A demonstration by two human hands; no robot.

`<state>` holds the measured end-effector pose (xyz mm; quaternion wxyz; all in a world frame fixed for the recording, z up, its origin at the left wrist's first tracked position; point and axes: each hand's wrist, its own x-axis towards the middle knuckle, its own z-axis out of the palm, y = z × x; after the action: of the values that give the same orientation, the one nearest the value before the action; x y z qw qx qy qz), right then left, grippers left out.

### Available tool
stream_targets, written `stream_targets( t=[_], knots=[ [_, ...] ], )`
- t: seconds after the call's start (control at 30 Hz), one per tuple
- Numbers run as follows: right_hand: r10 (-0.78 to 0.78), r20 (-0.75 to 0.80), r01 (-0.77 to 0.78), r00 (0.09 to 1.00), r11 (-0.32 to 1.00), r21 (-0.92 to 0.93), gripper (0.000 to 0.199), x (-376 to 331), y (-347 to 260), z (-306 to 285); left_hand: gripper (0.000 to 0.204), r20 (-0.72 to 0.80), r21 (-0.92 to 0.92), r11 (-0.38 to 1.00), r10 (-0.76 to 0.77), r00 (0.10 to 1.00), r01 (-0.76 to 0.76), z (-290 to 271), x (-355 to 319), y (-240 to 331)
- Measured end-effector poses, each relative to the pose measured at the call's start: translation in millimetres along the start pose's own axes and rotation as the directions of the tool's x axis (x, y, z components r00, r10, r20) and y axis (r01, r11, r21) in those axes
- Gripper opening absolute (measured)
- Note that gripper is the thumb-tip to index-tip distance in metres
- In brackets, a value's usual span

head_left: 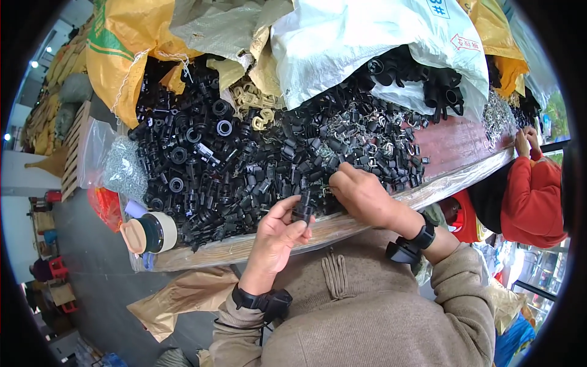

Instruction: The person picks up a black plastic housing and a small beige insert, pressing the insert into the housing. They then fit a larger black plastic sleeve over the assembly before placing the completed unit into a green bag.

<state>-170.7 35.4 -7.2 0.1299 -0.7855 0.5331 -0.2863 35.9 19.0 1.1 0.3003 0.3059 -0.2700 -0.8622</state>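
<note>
While both hands work at the near edge of the desk, the parts lie as follows.

Left hand: clenched on a small black plastic part, pinched between thumb and fingertips just above the near edge.

Part axis: roughly upright, its top end pointing toward the heap.

Right hand: fingers curled down into the heap of black parts, apparently picking; whether it grips a piece cannot be told.

Key relation: the held part sits just left of the right hand, nearly touching it; the left hand is nearer.

Surroundings: tape roll at the near left corner; white sack at the far edge; another person's red sleeve by the right end.
</note>
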Motion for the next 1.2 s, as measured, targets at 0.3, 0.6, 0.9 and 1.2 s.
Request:
stream_targets(
  t=[0.3,0.6,0.9,1.2],
  knots=[
    [0.381,0.493,-0.492,0.782,-0.108,0.864,0.017,-16.2,-11.2,-12.2,0.043,0.021,-0.173,0.983,-0.05,0.999,0.053,28.8,18.5,-7.1],
    [0.397,0.568,-0.449,0.721,-0.355,0.82,0.016,-18.8,-16.3,-7.9,0.014,0.248,0.773,0.375,0.564,0.788,-0.512,36.9,40.6,-19.8],
    [0.398,0.556,-0.439,0.73,-0.351,0.827,0.013,-18.7,-19.5,-11.3,0.01,0.02,0.596,0.736,0.387,0.922,-0.322,33.5,37.8,-24.1],
    [0.343,0.552,-0.449,0.76,-0.336,0.828,0.013,-18.4,-19.5,-11.9,0.01,-0.021,0.449,0.857,0.294,0.955,-0.254,31.4,35.8,-23.0]
  ],
)
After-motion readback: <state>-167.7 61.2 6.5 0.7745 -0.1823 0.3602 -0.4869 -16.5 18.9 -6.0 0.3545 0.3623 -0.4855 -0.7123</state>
